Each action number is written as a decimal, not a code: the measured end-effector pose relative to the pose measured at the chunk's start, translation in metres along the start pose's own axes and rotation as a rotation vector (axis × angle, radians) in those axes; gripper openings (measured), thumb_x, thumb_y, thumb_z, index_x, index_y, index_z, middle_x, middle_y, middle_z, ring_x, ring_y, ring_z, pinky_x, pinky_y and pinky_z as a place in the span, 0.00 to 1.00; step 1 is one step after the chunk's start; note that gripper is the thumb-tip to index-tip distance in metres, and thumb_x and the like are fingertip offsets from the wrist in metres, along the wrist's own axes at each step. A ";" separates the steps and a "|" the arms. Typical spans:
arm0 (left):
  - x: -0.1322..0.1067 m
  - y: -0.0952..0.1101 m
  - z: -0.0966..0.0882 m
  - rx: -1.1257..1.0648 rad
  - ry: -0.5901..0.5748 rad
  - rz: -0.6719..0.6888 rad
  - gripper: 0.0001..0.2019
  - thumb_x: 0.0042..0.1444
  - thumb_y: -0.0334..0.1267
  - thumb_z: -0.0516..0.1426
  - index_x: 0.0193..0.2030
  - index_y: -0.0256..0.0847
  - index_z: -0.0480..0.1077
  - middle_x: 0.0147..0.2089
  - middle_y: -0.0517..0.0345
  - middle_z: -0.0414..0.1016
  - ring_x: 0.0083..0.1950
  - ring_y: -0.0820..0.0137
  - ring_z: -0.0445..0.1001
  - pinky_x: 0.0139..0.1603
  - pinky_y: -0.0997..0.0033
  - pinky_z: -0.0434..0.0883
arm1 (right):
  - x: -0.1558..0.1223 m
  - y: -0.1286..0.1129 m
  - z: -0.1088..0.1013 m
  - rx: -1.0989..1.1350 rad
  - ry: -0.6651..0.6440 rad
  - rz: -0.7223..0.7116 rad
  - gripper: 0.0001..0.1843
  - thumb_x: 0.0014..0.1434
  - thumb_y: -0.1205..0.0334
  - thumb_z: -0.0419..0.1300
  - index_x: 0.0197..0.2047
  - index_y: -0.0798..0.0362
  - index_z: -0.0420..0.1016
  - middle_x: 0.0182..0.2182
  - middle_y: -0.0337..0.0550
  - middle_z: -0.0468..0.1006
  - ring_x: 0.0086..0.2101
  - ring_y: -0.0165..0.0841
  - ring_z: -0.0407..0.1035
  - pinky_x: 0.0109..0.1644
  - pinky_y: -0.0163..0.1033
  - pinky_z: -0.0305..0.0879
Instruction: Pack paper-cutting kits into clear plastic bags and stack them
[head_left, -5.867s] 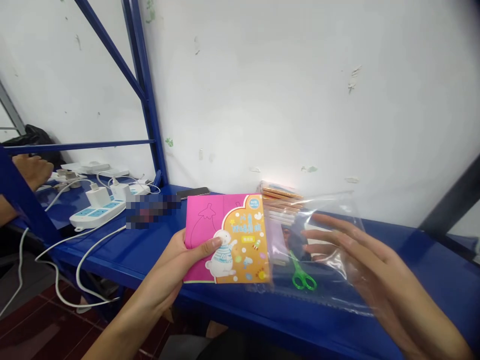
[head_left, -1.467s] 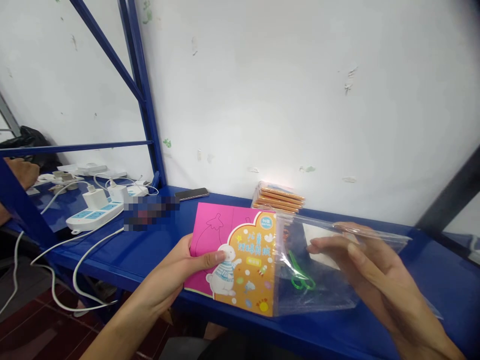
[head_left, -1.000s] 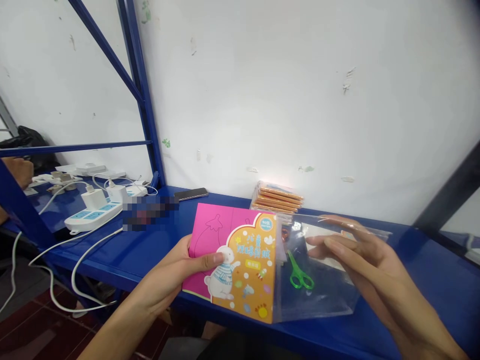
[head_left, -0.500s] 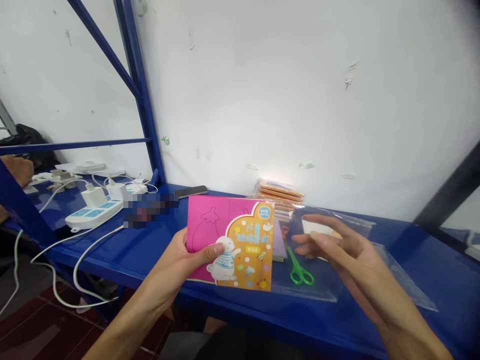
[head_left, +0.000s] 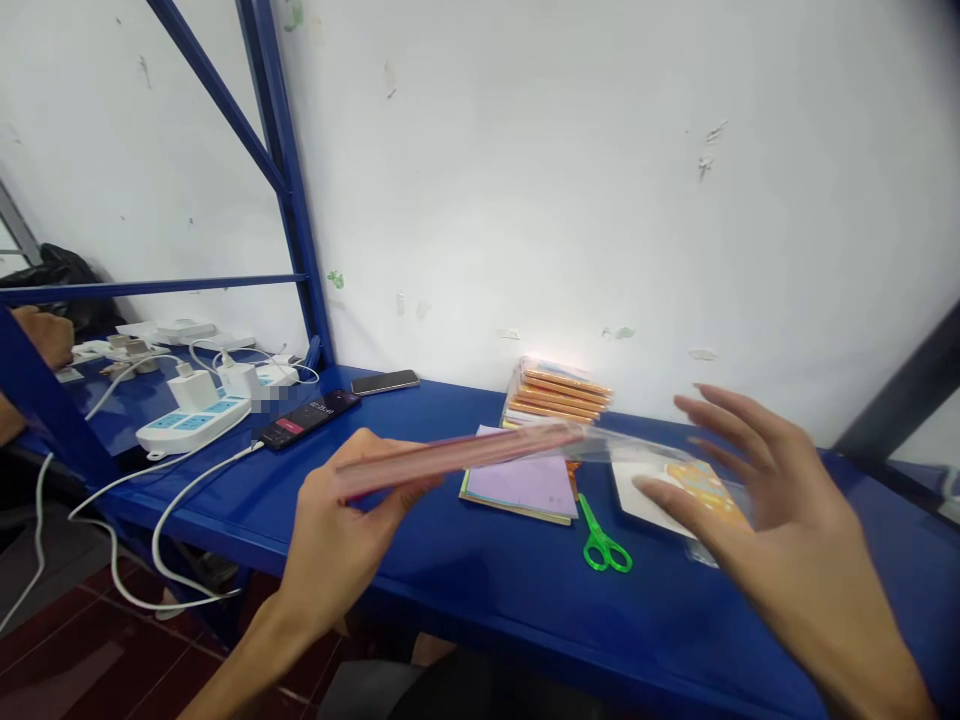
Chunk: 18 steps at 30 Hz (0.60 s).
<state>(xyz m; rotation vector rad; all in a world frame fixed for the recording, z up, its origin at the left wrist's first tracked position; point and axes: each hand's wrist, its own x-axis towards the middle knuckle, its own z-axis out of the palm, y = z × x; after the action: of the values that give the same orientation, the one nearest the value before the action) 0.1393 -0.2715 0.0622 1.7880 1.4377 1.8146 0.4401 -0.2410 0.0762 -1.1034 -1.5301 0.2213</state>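
A white power strip [head_left: 191, 427] and a smartphone [head_left: 385, 382] lie on the blue metal shelf [head_left: 480, 610]

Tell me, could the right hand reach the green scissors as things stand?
Probably yes: the right hand is open and empty, and the green scissors lie uncovered on the blue shelf, with only a flat card between them, too low to block it.

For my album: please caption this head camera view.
Left hand holds a flat pink packet edge-on over a blue shelf, right hand spread open beside green scissors.
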 end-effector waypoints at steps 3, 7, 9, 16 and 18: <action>-0.002 -0.005 -0.006 -0.037 -0.074 0.343 0.07 0.58 0.39 0.66 0.42 0.46 0.75 0.46 0.55 0.85 0.46 0.58 0.83 0.46 0.61 0.78 | -0.006 -0.006 0.007 -0.222 -0.078 -0.360 0.30 0.60 0.47 0.68 0.64 0.40 0.71 0.60 0.43 0.77 0.60 0.50 0.69 0.64 0.57 0.65; -0.004 -0.002 -0.006 0.093 -0.081 0.639 0.04 0.63 0.38 0.62 0.45 0.47 0.77 0.44 0.55 0.85 0.48 0.59 0.81 0.51 0.59 0.74 | -0.018 -0.014 0.031 -0.221 -0.299 -0.609 0.22 0.65 0.71 0.60 0.59 0.42 0.74 0.52 0.37 0.83 0.57 0.43 0.72 0.66 0.54 0.60; -0.006 0.003 -0.001 0.128 0.035 0.626 0.07 0.62 0.39 0.62 0.47 0.48 0.77 0.48 0.54 0.83 0.53 0.57 0.78 0.56 0.55 0.72 | -0.022 -0.018 0.042 -0.162 -0.314 -0.608 0.22 0.63 0.75 0.59 0.56 0.43 0.77 0.48 0.36 0.85 0.52 0.40 0.76 0.66 0.54 0.58; -0.005 0.011 0.009 -0.204 0.134 0.015 0.37 0.56 0.41 0.68 0.71 0.50 0.61 0.66 0.49 0.71 0.68 0.53 0.69 0.69 0.49 0.66 | -0.025 -0.036 0.051 0.366 -0.351 0.231 0.16 0.61 0.45 0.68 0.45 0.47 0.85 0.39 0.42 0.87 0.43 0.47 0.81 0.48 0.46 0.76; -0.004 0.012 0.007 -0.314 -0.209 -0.162 0.28 0.60 0.44 0.66 0.66 0.46 0.69 0.63 0.48 0.76 0.64 0.52 0.73 0.66 0.52 0.70 | -0.025 -0.039 0.052 0.546 -0.369 0.409 0.22 0.57 0.42 0.70 0.46 0.50 0.85 0.38 0.46 0.87 0.42 0.50 0.81 0.45 0.47 0.77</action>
<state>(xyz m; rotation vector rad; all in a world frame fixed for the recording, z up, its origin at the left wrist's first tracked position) 0.1514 -0.2770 0.0673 1.5995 1.1145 1.6131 0.3727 -0.2584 0.0697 -0.9458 -1.4138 1.1063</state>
